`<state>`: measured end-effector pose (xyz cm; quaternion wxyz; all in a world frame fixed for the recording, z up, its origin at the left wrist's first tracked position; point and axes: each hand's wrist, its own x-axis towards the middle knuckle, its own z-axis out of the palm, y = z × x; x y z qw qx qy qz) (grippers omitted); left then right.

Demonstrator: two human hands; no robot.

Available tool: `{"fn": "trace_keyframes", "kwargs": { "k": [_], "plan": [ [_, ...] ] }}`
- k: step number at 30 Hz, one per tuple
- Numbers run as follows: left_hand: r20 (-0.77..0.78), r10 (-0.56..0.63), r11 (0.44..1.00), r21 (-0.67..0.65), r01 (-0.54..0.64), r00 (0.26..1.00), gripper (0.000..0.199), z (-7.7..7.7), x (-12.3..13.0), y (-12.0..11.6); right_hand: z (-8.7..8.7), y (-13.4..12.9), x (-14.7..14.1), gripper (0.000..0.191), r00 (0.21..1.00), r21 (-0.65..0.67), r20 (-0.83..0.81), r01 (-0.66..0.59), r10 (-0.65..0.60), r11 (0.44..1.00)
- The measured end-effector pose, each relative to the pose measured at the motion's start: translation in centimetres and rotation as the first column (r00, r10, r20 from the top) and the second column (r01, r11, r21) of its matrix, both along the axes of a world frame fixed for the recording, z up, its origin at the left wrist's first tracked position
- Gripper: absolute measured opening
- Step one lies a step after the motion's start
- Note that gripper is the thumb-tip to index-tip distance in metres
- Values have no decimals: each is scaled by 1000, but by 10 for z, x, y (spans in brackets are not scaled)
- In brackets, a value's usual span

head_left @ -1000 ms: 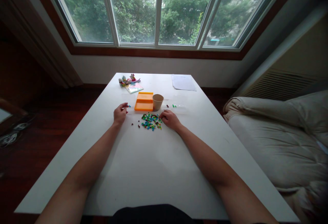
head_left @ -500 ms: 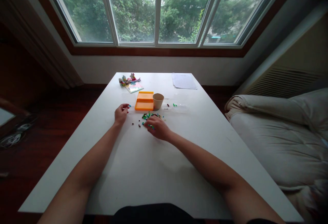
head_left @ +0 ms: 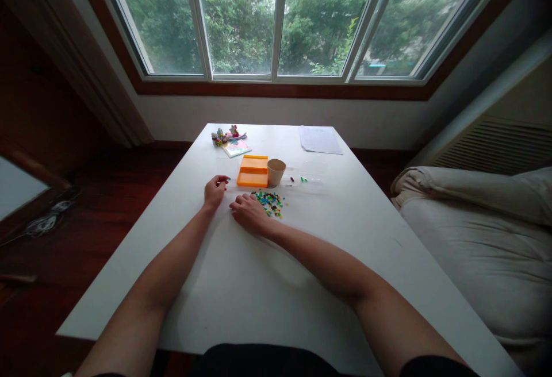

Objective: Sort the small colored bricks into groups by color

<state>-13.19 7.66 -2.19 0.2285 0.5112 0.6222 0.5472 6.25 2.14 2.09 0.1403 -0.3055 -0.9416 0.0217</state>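
While most coloured pieces (head_left: pixel 272 200) lie heaped, a few green bits (head_left: pixel 304 180) sit apart; whether the left hand (head_left: pixel 214 192) or right hand (head_left: pixel 250 212) grips anything, I cannot tell.

Garment (head_left: pixel 267 361), one, black, plain where visible; right sleeve (head_left: pixel 435 366), black, short; forearms (head_left: pixel 328 257), bare; hands (head_left: pixel 249 213), ungloved.
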Motion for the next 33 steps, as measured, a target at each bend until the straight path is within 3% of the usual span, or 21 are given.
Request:
{"fn": "trace_keyframes", "kwargs": {
  "k": [7, 13, 27, 30, 33],
  "plan": [
    [-5, -21, 1000, 2, 21, 1000, 28, -4, -5, 2, -10, 5, -9, 18, 999, 2, 48, 1, -1, 1000],
    [-28, -45, 999, -5, 45, 999, 27, -4, -4, 1, -5, 3, 7, 22, 1000, 35, 9, -13, 13, 999],
    [-109, -80, 997, -20, 78, 991, 25, 2, 4, -4, 0, 10, 21, 17, 999, -63, 32, -37, 39, 997],
    [-119, -84, 996, -24, 81, 989, 25, 3, 4, -4, -2, 17, 27, 16, 996, -76, -65, -58, 53, 995],
    [-147, -91, 996, -30, 87, 985, 24, 3, 5, -5, -4, 31, 41, 15, 958, -121, -284, 3, -37, 993]
  ]
}}
